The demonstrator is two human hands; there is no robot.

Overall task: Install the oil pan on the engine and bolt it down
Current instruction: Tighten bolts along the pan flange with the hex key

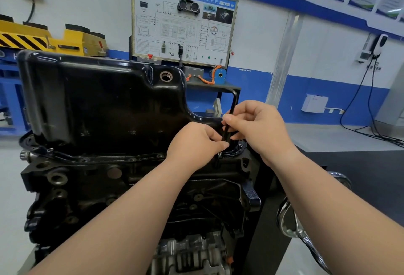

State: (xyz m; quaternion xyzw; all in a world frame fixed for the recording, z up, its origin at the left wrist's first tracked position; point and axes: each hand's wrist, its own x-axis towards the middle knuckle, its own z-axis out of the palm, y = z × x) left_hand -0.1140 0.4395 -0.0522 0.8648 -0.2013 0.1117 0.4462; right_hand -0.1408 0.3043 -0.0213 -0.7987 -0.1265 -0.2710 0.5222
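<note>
Glossy black pressed-metal oil pan point(98, 104) sits on rough dark cast engine block point(72, 189). Left hand point(194, 141) and right hand point(260, 126) pinch thin black L-shaped hex key point(234, 102), upright at pan's right flange corner; open floor beyond.

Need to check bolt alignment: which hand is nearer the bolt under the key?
Left. The left hand pinches the key just above the bolt; the right hand holds it higher up.

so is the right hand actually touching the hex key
Touching. In the head view the right hand pinches the hex key on its upright shaft.
</note>
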